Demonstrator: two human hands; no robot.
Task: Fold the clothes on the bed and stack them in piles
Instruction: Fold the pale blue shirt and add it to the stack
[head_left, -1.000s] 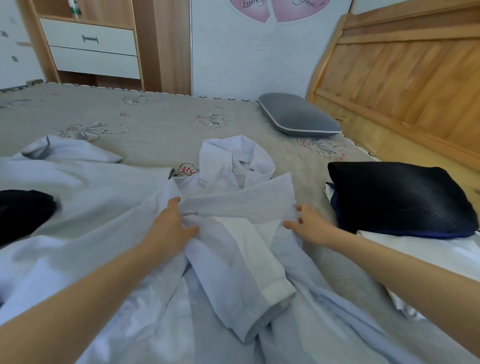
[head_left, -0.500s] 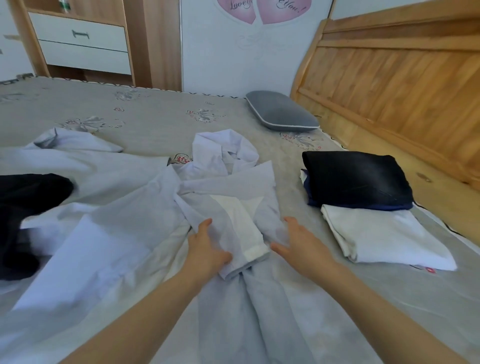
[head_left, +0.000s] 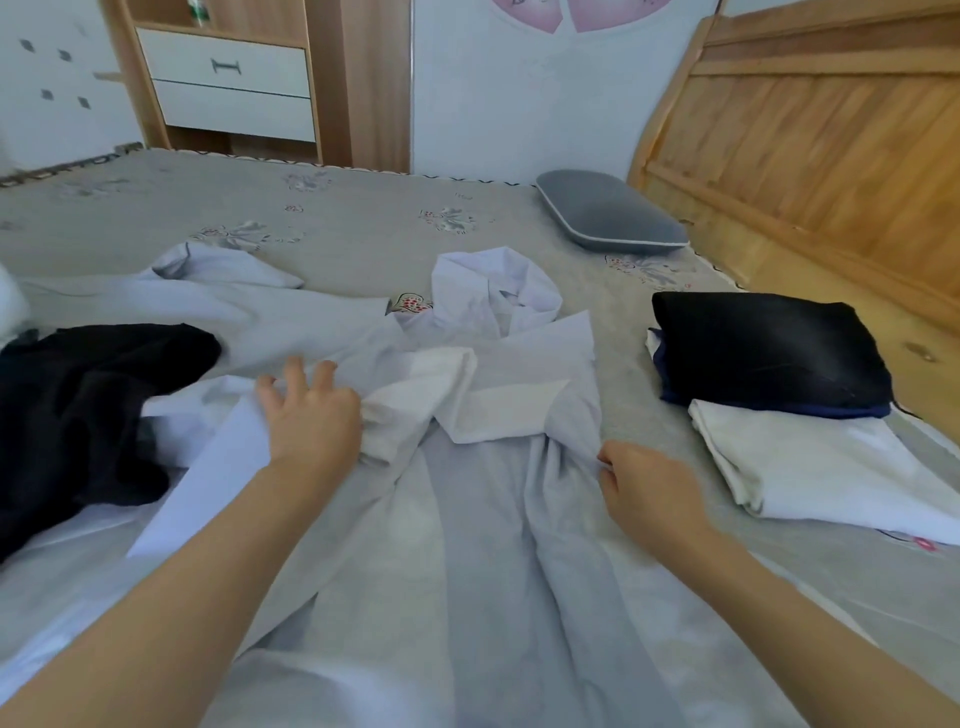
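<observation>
A pale blue-grey garment (head_left: 483, 519) with white cuffs lies spread and rumpled across the middle of the bed. My left hand (head_left: 311, 415) grips a white cuffed sleeve of it, with some fingers spread over the cloth. My right hand (head_left: 644, 488) pinches the garment's right edge. A loose black garment (head_left: 88, 400) lies crumpled at the left. At the right sits a folded pile: a black garment (head_left: 769, 353) on top of a folded white one (head_left: 821, 467).
A grey pillow (head_left: 608, 213) lies near the wooden headboard (head_left: 810, 130) at the back right. A wooden cabinet with white drawers (head_left: 228, 83) stands beyond the far edge of the bed. Grey patterned mattress cover (head_left: 363, 218) shows at the back.
My left hand has moved left and taken hold of the white cuffed sleeve, pulling it sideways. My right hand has drawn back to the right and pinched the garment's edge.
</observation>
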